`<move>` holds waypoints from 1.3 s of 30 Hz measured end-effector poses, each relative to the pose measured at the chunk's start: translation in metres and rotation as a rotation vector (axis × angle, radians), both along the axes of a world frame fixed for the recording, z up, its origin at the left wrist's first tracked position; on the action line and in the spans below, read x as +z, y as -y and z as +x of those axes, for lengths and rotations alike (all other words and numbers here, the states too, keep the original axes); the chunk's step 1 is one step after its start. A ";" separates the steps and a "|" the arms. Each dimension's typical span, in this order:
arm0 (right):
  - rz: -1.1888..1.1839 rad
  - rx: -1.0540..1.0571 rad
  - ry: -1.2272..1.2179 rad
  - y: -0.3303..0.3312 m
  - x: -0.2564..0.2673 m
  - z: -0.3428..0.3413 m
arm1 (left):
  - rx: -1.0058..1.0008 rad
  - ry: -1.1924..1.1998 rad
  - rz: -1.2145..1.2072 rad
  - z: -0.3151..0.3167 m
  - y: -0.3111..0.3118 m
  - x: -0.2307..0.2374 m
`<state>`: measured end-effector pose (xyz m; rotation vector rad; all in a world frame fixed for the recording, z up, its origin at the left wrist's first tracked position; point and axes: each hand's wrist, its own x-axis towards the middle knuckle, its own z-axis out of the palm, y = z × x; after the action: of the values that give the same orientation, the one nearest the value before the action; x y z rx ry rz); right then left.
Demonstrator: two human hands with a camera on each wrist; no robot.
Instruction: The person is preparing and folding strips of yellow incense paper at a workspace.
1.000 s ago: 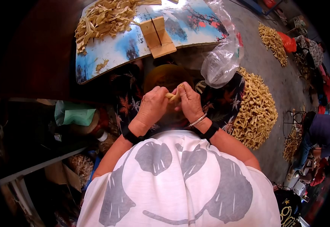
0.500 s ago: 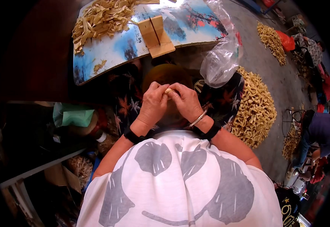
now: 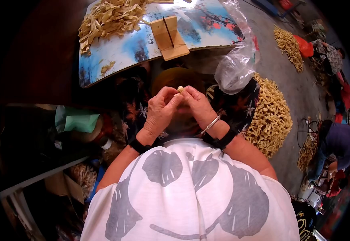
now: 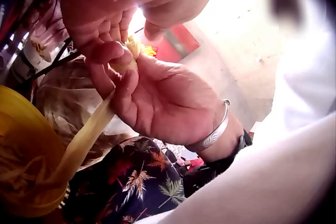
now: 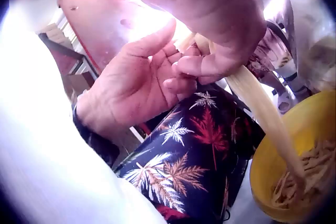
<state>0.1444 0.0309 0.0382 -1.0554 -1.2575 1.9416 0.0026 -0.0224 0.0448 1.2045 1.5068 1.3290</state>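
Observation:
Both hands meet over the lap. The right hand pinches a pale yellow strip, whose small bunched end shows between the fingertips in the head view. Against that end lie the curled fingers of the left hand, its thumb beside them. In the right wrist view the strip trails from the right hand into a yellow bowl holding more strips. The left wrist view shows the right hand palm up, its fingers curled round the strip. Overlapping fingers hide part of the bunched end.
Ahead, a painted table carries loose strips and a wooden stand with a dark blade. A clear plastic bag hangs at its right corner. Knotted pieces are heaped on the floor, and a person bends at far right.
One second ago a twisted length showed between the hands, the right one more upright. The hands have since come together, and now only a small pale end stands above the fingertips.

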 end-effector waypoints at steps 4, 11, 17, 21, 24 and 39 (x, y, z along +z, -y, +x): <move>0.316 0.032 0.374 0.006 0.028 0.003 | -0.007 -0.200 0.100 -0.017 -0.004 0.004; 0.313 -0.037 0.371 0.011 0.025 0.013 | -0.101 0.908 -0.124 -0.029 -0.009 -0.012; 0.603 -0.096 0.449 0.017 0.017 0.000 | -0.077 0.806 -0.068 -0.007 -0.004 -0.011; 0.701 -0.054 0.520 0.003 0.020 0.007 | -0.133 0.562 -0.155 -0.013 -0.001 -0.015; 0.645 -0.006 0.344 -0.002 0.015 -0.002 | -0.131 0.531 -0.103 -0.004 -0.001 -0.009; 0.166 0.053 0.061 -0.002 0.028 0.004 | -0.095 0.486 -0.128 -0.005 0.006 0.003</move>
<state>0.1483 0.0330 0.0660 -1.0131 -1.4666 1.8191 -0.0020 -0.0282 0.0475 0.7878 1.1501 1.3213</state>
